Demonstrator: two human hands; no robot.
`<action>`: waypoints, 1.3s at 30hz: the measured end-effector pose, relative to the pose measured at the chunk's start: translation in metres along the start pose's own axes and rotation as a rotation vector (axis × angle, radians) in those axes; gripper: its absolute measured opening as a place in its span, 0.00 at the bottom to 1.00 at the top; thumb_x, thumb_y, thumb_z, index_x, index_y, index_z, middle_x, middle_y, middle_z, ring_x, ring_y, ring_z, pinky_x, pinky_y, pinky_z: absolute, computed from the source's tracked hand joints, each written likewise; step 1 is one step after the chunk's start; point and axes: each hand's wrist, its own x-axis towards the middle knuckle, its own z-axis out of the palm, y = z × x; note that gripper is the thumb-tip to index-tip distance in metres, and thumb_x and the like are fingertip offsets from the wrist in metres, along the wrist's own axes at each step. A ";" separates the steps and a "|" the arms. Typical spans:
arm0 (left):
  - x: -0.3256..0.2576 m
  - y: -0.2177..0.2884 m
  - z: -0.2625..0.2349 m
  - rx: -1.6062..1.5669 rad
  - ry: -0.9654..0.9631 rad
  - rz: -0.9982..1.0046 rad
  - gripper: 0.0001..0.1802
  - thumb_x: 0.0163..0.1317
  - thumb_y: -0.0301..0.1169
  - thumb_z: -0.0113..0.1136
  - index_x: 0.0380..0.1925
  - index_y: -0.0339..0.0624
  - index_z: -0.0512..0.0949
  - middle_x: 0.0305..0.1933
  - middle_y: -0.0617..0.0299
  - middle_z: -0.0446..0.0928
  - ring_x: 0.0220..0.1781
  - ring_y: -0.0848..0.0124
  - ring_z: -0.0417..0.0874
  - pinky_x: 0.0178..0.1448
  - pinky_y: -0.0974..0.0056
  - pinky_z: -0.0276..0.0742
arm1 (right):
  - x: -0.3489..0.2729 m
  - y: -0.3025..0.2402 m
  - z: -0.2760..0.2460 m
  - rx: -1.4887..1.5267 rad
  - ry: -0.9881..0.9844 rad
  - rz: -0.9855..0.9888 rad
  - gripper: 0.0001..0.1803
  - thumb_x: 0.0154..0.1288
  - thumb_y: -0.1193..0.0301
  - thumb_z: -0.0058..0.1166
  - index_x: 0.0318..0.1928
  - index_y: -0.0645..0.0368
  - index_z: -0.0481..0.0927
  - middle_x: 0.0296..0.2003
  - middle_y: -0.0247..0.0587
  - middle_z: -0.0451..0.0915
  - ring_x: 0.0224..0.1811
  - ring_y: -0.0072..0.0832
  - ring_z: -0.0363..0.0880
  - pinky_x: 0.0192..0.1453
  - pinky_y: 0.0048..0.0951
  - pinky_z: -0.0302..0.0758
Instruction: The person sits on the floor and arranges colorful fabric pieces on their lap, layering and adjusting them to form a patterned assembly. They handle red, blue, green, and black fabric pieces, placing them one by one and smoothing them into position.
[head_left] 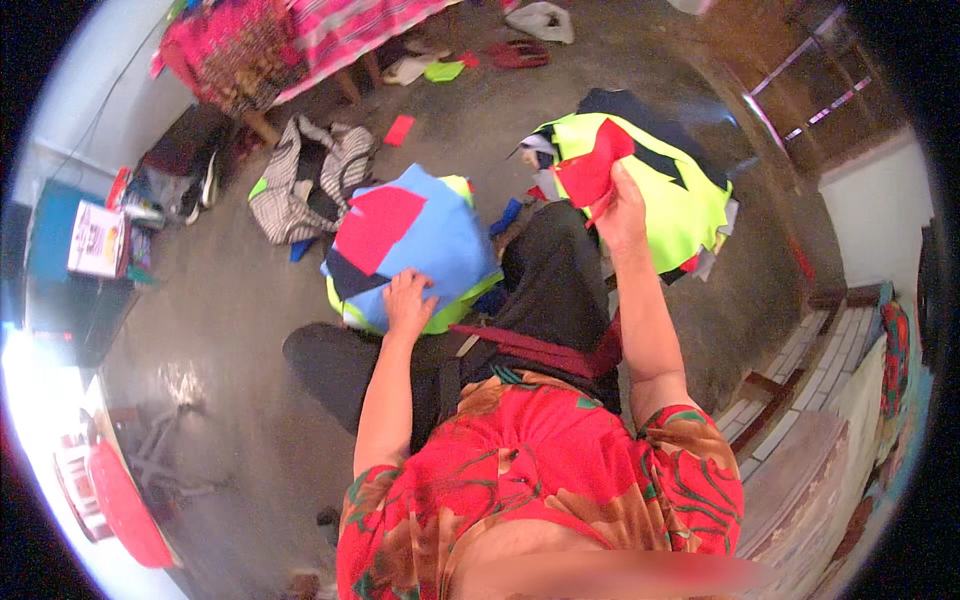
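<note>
My left hand [409, 300] rests flat on a stack of cloth pieces [415, 245], blue on top with red and dark patches and neon yellow underneath, lying on my left knee. My right hand [622, 208] is raised and pinches a red cloth piece [592, 168]. Behind it lies a second pile of neon yellow cloth [672, 190] with dark pieces on the concrete floor. My legs are in black trousers [545, 290].
A striped bag [310, 180] lies on the floor behind the blue stack. A table with pink patterned cloth [290, 40] stands at the back left. Scraps [440, 70] litter the far floor. A red basin [125, 505] sits at lower left, a tiled step [800, 400] on the right.
</note>
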 end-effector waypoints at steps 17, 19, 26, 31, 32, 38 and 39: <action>0.004 0.034 -0.033 -1.614 -0.286 -0.376 0.28 0.61 0.47 0.56 0.55 0.40 0.69 0.52 0.63 0.73 0.54 0.73 0.72 0.60 0.64 0.65 | -0.061 0.156 0.012 -0.084 -0.278 0.958 0.17 0.68 0.65 0.45 0.51 0.64 0.72 0.46 0.41 0.78 0.46 0.29 0.79 0.54 0.33 0.75; 0.006 0.036 -0.033 -1.725 -0.295 -0.358 0.27 0.60 0.44 0.58 0.55 0.42 0.69 0.51 0.64 0.73 0.53 0.74 0.72 0.60 0.64 0.66 | -0.058 0.155 0.014 -0.093 -0.272 0.964 0.18 0.68 0.64 0.46 0.52 0.63 0.72 0.47 0.41 0.78 0.45 0.29 0.79 0.52 0.34 0.76; 0.012 0.025 -0.022 -1.787 -0.221 -0.387 0.23 0.60 0.38 0.59 0.54 0.43 0.69 0.51 0.63 0.75 0.52 0.69 0.76 0.58 0.60 0.69 | -0.057 0.155 0.020 -0.151 -0.331 1.003 0.23 0.59 0.72 0.57 0.55 0.59 0.69 0.47 0.39 0.77 0.45 0.29 0.79 0.49 0.34 0.78; 0.012 0.024 -0.032 -1.917 -0.149 -0.464 0.15 0.60 0.36 0.59 0.46 0.44 0.73 0.43 0.63 0.78 0.44 0.70 0.80 0.48 0.60 0.76 | -0.057 0.156 0.017 -0.195 -0.382 0.964 0.31 0.52 0.79 0.61 0.57 0.60 0.66 0.48 0.38 0.76 0.46 0.29 0.79 0.51 0.34 0.78; 0.013 0.021 -0.029 -1.913 -0.143 -0.447 0.14 0.60 0.35 0.60 0.45 0.44 0.73 0.43 0.63 0.78 0.43 0.70 0.80 0.47 0.60 0.77 | -0.056 0.156 0.016 -0.202 -0.380 0.949 0.30 0.52 0.78 0.61 0.57 0.60 0.67 0.48 0.38 0.76 0.46 0.29 0.79 0.51 0.34 0.77; 0.014 0.004 -0.017 -1.880 -0.057 -0.440 0.11 0.57 0.28 0.61 0.41 0.44 0.73 0.38 0.63 0.79 0.37 0.70 0.81 0.41 0.60 0.79 | -0.056 0.156 0.017 -0.249 -0.354 0.915 0.27 0.52 0.77 0.61 0.54 0.59 0.69 0.45 0.36 0.77 0.44 0.28 0.78 0.50 0.32 0.77; 0.015 0.003 -0.018 -1.869 -0.029 -0.449 0.12 0.57 0.27 0.60 0.41 0.44 0.73 0.38 0.63 0.79 0.37 0.70 0.81 0.40 0.60 0.79 | -0.056 0.157 0.016 -0.242 -0.354 0.913 0.27 0.51 0.77 0.62 0.53 0.59 0.69 0.44 0.36 0.77 0.44 0.27 0.78 0.50 0.32 0.77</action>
